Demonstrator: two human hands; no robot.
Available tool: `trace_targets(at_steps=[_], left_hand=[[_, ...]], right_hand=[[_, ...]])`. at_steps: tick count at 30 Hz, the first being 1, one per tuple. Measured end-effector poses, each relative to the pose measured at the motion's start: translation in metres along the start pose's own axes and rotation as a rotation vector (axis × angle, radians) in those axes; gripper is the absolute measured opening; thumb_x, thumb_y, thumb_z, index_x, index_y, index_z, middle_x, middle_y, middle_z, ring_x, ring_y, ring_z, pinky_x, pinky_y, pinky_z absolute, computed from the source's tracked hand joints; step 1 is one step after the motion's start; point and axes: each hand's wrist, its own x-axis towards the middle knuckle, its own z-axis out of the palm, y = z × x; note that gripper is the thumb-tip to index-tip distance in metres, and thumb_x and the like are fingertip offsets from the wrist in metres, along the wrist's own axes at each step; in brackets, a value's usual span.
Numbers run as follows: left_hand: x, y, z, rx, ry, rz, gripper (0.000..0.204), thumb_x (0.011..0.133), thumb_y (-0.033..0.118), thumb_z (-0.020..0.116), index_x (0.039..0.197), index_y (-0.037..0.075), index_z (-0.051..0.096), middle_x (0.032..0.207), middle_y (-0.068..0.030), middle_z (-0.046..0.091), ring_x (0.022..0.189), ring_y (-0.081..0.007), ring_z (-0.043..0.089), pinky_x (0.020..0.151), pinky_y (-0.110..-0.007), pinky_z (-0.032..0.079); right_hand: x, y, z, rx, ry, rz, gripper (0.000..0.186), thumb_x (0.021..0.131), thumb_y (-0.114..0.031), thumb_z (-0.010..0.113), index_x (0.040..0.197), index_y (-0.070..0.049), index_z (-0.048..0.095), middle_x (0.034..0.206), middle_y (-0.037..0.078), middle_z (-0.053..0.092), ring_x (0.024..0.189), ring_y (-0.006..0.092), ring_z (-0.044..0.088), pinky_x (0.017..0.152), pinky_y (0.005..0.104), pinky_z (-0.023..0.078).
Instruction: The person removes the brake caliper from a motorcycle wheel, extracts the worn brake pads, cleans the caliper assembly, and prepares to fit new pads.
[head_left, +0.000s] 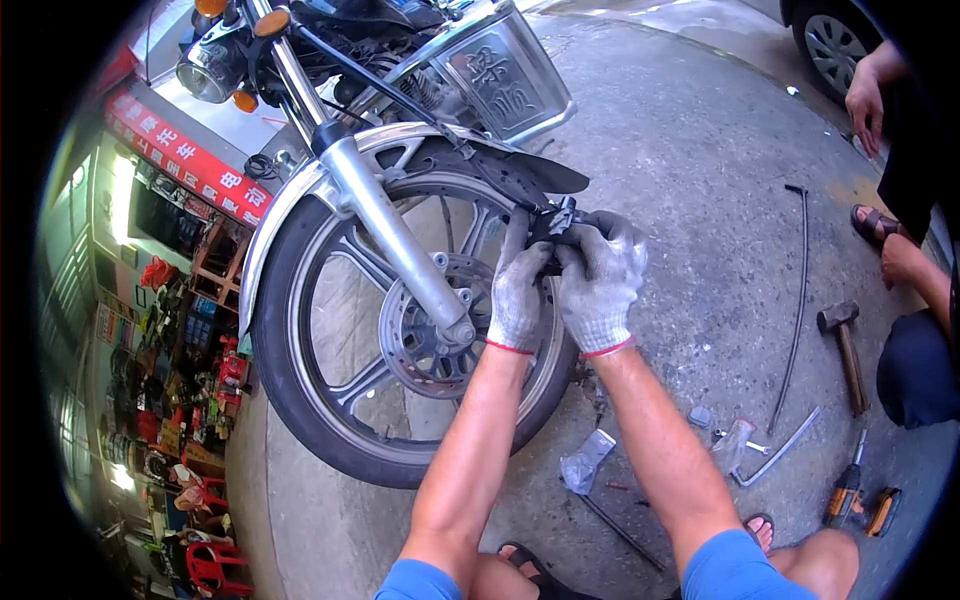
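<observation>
In front of me stands a motorcycle's front wheel (300, 425) with a spoked rim, a brake disc (398, 335) and a silver fork leg (385, 225). Just right of the wheel, both my hands wear grey-white gloves with red cuffs. Between them is a dark part with a silver piece on top, apparently a brake caliper (560, 222). My left hand (515, 295) grips its left side, thumb toward me. The fingers of my right hand (608, 275) close around its right side. Gloves cover much of the part. Above it juts the black rear end of the mudguard (535, 170).
On the concrete at right lie a long thin bar (800, 290), a hammer (853, 370), an L-shaped wrench (785, 450), a power drill (845, 495) and its battery (884, 512). A plastic-wrapped packet (588, 460) lies nearer. Another person's hand (866, 110) shows at far right.
</observation>
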Motion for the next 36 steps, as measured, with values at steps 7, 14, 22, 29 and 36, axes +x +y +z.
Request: trace_targets(at_steps=[7,14,22,29,36], left_hand=[[-0.003,-0.007,-0.004,0.166,0.1,0.005,0.061,0.09,0.001,0.046,0.149,0.0,0.03,0.135,-0.0125,0.052,0.117,-0.0189,0.053,0.103,-0.032,0.041],[-0.003,-0.011,-0.003,0.229,0.116,0.092,0.058,0.091,-0.001,0.045,0.148,-0.002,0.032,0.133,-0.0122,0.053,0.115,-0.0183,0.053,0.102,-0.031,0.042],[0.002,-0.019,-0.006,0.406,0.154,0.166,0.054,0.093,0.001,0.044,0.147,-0.001,0.034,0.13,-0.0124,0.055,0.114,-0.0183,0.054,0.101,-0.032,0.042],[-0.003,-0.011,0.002,0.188,0.122,0.116,0.042,0.094,0.003,0.046,0.136,0.002,0.049,0.123,-0.0103,0.06,0.109,-0.0189,0.058,0.096,-0.032,0.047],[-0.004,0.007,-0.001,-0.146,0.002,0.065,0.041,0.094,0.008,0.048,0.134,-0.003,0.048,0.122,-0.0142,0.061,0.109,-0.0237,0.06,0.095,-0.037,0.048]], right_hand=[[-0.002,-0.004,0.002,-0.016,0.051,0.005,0.019,0.07,-0.007,0.069,0.087,-0.013,0.067,0.102,0.01,0.058,0.098,0.0322,0.052,0.083,0.0467,0.041],[0.0,-0.006,0.0,-0.036,0.036,0.011,0.018,0.069,-0.008,0.07,0.086,-0.013,0.067,0.101,0.01,0.058,0.097,0.0321,0.052,0.083,0.0468,0.041],[0.003,-0.012,-0.001,-0.075,0.064,0.027,0.015,0.069,-0.008,0.069,0.083,-0.013,0.067,0.101,0.009,0.059,0.096,0.0319,0.052,0.084,0.0467,0.04],[0.007,-0.02,-0.017,-0.075,-0.011,0.033,0.015,0.072,-0.005,0.066,0.084,-0.013,0.069,0.101,0.01,0.06,0.1,0.0328,0.054,0.086,0.0462,0.042],[-0.012,-0.015,-0.059,0.729,-0.088,0.456,0.029,0.08,0.008,0.057,0.109,0.002,0.058,0.112,0.014,0.056,0.103,0.0233,0.057,0.092,0.0343,0.047]])
